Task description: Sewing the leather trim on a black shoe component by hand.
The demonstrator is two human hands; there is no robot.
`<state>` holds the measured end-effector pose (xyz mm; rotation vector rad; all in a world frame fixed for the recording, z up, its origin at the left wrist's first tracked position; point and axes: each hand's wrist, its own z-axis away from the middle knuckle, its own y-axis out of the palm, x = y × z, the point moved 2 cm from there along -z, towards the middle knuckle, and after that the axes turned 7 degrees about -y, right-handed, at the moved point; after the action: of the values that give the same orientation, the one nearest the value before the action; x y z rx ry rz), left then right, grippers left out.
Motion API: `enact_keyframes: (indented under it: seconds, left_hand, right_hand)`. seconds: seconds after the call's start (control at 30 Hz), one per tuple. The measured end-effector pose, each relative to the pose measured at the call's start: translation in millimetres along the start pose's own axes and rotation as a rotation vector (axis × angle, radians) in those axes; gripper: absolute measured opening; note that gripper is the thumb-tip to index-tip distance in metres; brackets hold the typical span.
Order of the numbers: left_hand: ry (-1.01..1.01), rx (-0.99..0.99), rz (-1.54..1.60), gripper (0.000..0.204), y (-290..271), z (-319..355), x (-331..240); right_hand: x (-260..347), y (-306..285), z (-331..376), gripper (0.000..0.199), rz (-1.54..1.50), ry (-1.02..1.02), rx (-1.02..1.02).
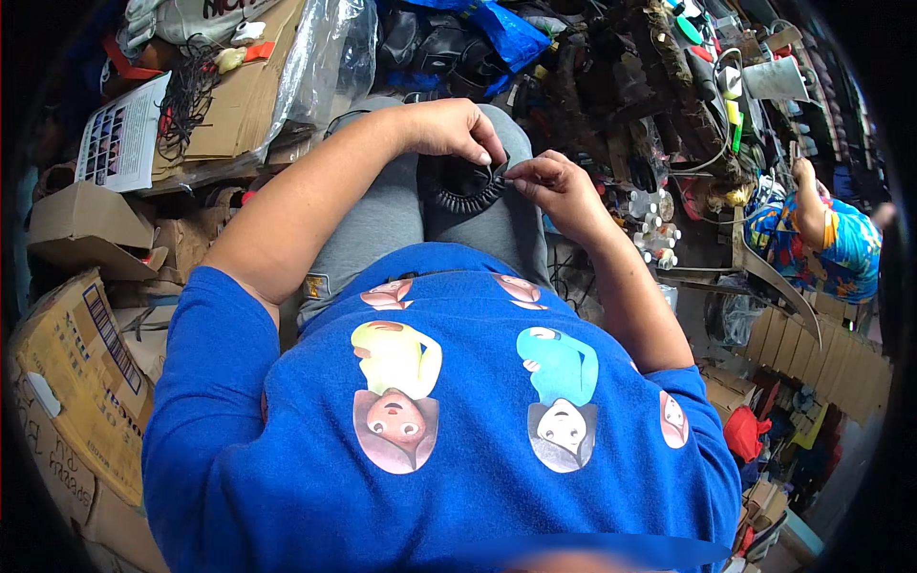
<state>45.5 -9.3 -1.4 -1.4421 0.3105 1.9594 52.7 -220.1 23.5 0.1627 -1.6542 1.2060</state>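
A round black ear-cushion pad [465, 186] with a pleated rim lies on my lap, over grey trousers. My left hand [447, 127] curls over its top edge, fingertips pinching the rim. My right hand [552, 184] pinches the same rim from the right side, thumb and forefinger closed on it. The two hands almost touch above the pad. My blue printed sweater fills the lower half of the view.
Cardboard boxes [81, 353] stack at my left, with flattened cardboard [239, 95] and a clear plastic bag [325, 57] beyond. Dark bags, cables and small white bottles [654, 229] crowd the far side. Another person in a colourful shirt [821, 239] sits at the right.
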Motion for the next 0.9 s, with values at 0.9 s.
enact_keyframes:
  seconds: [0.9]
  left_hand:
    - [0.134,-0.074,-0.096,0.027,4.4,-7.5,7.8]
  right_hand:
    - [-34.3,0.1,-5.9,0.02,-0.634,0.349,0.183]
